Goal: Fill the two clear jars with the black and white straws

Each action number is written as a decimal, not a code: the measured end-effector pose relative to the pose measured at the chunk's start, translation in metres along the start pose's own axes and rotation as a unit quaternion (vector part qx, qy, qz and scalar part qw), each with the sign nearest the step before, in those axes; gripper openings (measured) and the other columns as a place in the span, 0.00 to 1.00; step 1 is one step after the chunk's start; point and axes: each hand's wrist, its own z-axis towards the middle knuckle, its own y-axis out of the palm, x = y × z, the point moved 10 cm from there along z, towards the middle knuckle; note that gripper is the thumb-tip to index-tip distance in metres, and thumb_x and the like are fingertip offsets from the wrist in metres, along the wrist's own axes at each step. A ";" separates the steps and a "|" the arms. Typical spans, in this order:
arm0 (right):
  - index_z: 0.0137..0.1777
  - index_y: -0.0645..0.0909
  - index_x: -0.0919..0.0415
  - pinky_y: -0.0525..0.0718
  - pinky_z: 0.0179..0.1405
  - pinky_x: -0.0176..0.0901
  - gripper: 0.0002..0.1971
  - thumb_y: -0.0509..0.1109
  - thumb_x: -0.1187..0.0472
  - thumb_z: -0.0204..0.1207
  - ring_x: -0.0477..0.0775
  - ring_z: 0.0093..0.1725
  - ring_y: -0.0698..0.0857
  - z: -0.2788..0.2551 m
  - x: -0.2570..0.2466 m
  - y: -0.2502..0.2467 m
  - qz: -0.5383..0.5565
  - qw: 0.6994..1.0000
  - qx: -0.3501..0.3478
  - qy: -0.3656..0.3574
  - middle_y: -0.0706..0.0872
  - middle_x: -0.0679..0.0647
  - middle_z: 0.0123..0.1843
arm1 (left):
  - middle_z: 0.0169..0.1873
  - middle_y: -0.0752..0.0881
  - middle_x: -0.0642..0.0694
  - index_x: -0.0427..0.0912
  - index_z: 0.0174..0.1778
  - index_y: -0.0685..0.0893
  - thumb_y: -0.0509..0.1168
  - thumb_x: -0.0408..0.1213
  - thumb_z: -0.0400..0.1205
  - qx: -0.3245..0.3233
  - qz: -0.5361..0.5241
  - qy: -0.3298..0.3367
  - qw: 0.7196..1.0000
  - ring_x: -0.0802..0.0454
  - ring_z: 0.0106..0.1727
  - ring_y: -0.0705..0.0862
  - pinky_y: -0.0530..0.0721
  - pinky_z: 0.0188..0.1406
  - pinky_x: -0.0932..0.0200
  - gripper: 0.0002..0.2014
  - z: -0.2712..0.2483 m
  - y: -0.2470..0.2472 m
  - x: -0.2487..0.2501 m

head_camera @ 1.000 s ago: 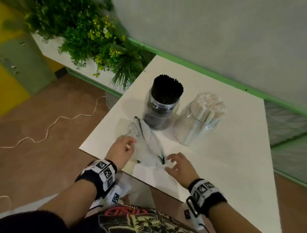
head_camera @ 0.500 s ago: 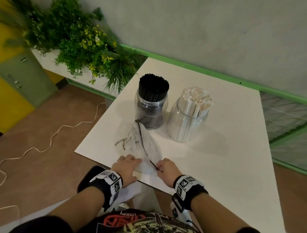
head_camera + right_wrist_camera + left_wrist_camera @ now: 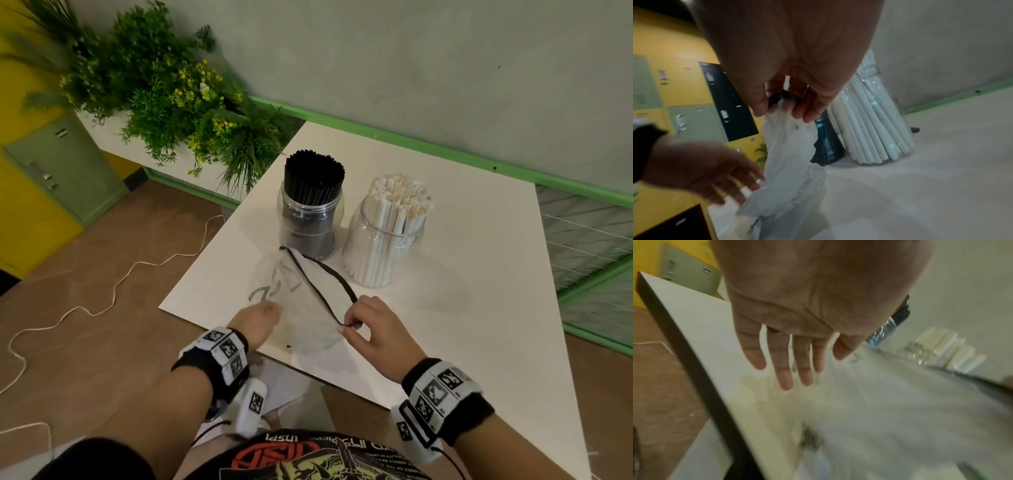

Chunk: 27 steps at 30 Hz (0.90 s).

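Two clear jars stand on the white table (image 3: pixel 479 291). The left jar (image 3: pixel 310 222) is packed with black straws (image 3: pixel 313 178), the right jar (image 3: pixel 385 246) with white straws (image 3: pixel 399 202). In front of them lies a clear plastic bag (image 3: pixel 301 308) with a black rim strip. My right hand (image 3: pixel 349 325) pinches that black rim and lifts it; the right wrist view shows the bag (image 3: pixel 789 154) hanging from its fingers (image 3: pixel 807 107). My left hand (image 3: pixel 260 317) reaches over the bag's left side with straight fingers (image 3: pixel 785 369), holding nothing.
A planter of green plants (image 3: pixel 171 102) stands left of the table against the wall. Green and yellow lockers (image 3: pixel 65 164) are at far left. A white cord (image 3: pixel 120 284) runs across the brown floor. The table's near edge (image 3: pixel 219 329) is under my wrists.
My right hand has pinched the bag's black rim and raised it off the table. My left hand has shifted slightly forward over the bag. The head view has come closer.
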 end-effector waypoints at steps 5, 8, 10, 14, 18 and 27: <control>0.36 0.77 0.59 0.71 0.43 0.33 0.12 0.70 0.54 0.79 0.48 0.43 0.71 -0.012 -0.031 -0.011 -0.070 0.992 0.024 -0.102 0.75 0.48 0.40 | 0.44 0.85 0.44 0.48 0.56 0.75 0.61 0.63 0.77 0.184 -0.219 -0.011 0.958 0.41 0.49 0.85 0.83 0.54 0.45 0.23 0.001 -0.061 0.032; 0.35 0.77 0.61 0.69 0.45 0.32 0.16 0.64 0.54 0.84 0.51 0.42 0.72 -0.017 -0.042 -0.022 -0.057 0.990 0.050 -0.122 0.75 0.50 0.38 | 0.54 0.81 0.44 0.48 0.68 0.70 0.66 0.59 0.77 0.126 -0.300 -0.061 0.944 0.46 0.48 0.83 0.81 0.40 0.54 0.28 0.013 -0.056 0.038; 0.38 0.78 0.62 0.69 0.46 0.32 0.14 0.62 0.58 0.84 0.50 0.42 0.73 -0.018 -0.043 -0.029 -0.067 0.989 0.061 -0.120 0.77 0.51 0.38 | 0.49 0.80 0.44 0.45 0.69 0.71 0.69 0.47 0.79 0.064 -0.351 -0.105 0.928 0.50 0.38 0.81 0.77 0.27 0.62 0.25 0.020 -0.042 0.033; 0.50 0.82 0.60 0.74 0.47 0.32 0.07 0.62 0.63 0.80 0.48 0.46 0.76 -0.024 -0.027 -0.037 -0.092 0.990 0.067 -0.089 0.80 0.47 0.43 | 0.26 0.75 0.47 0.40 0.40 0.81 0.68 0.31 0.78 -0.010 -0.403 -0.123 0.907 0.58 0.20 0.73 0.67 0.14 0.73 0.03 0.021 -0.019 0.029; 0.53 0.80 0.55 0.79 0.44 0.35 0.07 0.64 0.57 0.79 0.43 0.44 0.76 -0.030 -0.011 -0.050 -0.084 0.992 0.080 -0.053 0.70 0.35 0.42 | 0.28 0.77 0.49 0.44 0.46 0.82 0.64 0.30 0.80 -0.009 -0.441 -0.075 0.894 0.61 0.19 0.78 0.75 0.20 0.70 0.05 0.023 -0.021 0.046; 0.47 0.75 0.46 0.76 0.37 0.23 0.10 0.68 0.64 0.75 0.34 0.37 0.76 -0.036 -0.009 -0.072 -0.035 0.992 0.116 -0.017 0.73 0.37 0.40 | 0.26 0.78 0.48 0.42 0.39 0.76 0.59 0.42 0.85 -0.050 -0.389 -0.138 0.909 0.56 0.23 0.72 0.75 0.29 0.61 0.11 0.013 0.001 0.049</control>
